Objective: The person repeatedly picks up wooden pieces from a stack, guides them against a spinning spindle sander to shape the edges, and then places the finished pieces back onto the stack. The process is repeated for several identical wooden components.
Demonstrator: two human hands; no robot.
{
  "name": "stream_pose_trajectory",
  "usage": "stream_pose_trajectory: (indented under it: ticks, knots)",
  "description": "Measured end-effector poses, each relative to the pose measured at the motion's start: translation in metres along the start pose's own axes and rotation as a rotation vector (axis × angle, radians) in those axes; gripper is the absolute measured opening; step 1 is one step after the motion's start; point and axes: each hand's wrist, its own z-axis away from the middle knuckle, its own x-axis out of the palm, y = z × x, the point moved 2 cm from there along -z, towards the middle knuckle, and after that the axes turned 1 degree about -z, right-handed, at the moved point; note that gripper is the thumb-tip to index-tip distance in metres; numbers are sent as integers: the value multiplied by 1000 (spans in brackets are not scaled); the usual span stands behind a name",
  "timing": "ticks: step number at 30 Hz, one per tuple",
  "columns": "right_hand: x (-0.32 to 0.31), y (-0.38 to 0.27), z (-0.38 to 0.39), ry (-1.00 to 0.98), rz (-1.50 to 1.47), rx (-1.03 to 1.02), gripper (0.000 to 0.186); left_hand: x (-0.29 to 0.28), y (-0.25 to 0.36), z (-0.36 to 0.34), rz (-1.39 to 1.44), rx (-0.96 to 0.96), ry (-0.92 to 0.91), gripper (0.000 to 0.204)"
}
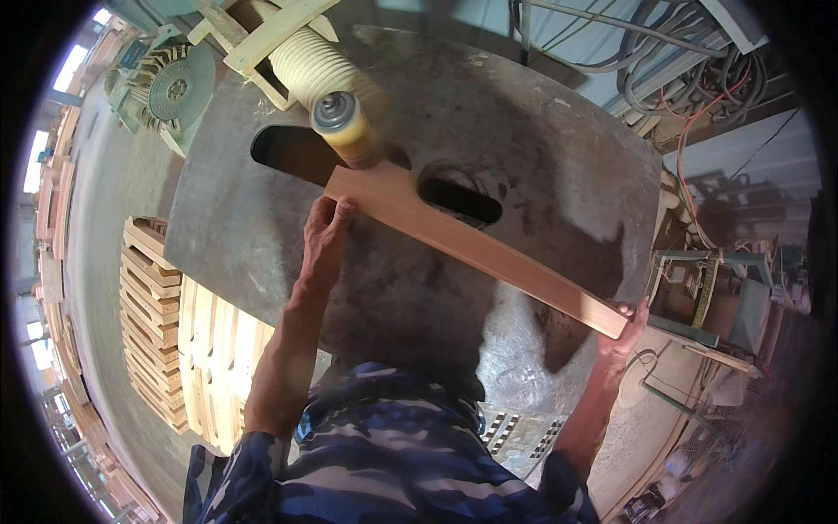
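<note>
A long, reddish-brown wooden board (489, 253) lies slantwise across the dark metal machine table (410, 297), its wider notched end at the far left. My left hand (327, 229) grips the near edge of that wide end, fingers bent, thumb along the side. At the opposite, narrow end, my right hand (630, 325) is closed round the corner, its fingers partly hidden by the wood. The wide end touches or nearly touches an upright sanding spindle (345, 131) with a yellowish drum and a dark round cap.
A ribbed dust hose (305, 61) in a wooden frame reaches the spindle from behind. Slots (460, 201) cut through the tabletop. Stacked wooden pieces (153, 323) stand left on the floor, near a green motor (175, 87). Loose cables (690, 70) hang at the far right.
</note>
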Motion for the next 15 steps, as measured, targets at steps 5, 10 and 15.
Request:
stream_pose_trajectory:
  ticks: [5, 10, 15]
  knots:
    - [3, 1, 6, -13, -1, -34, 41, 2, 4, 1, 8, -6, -8, 42]
    - [-4, 3, 3, -21, -38, -18, 40, 1, 4, 0, -4, 4, -22, 40]
    - [9, 3, 8, 61, -47, -26, 39, -5, 1, -1, -62, 18, -22, 38]
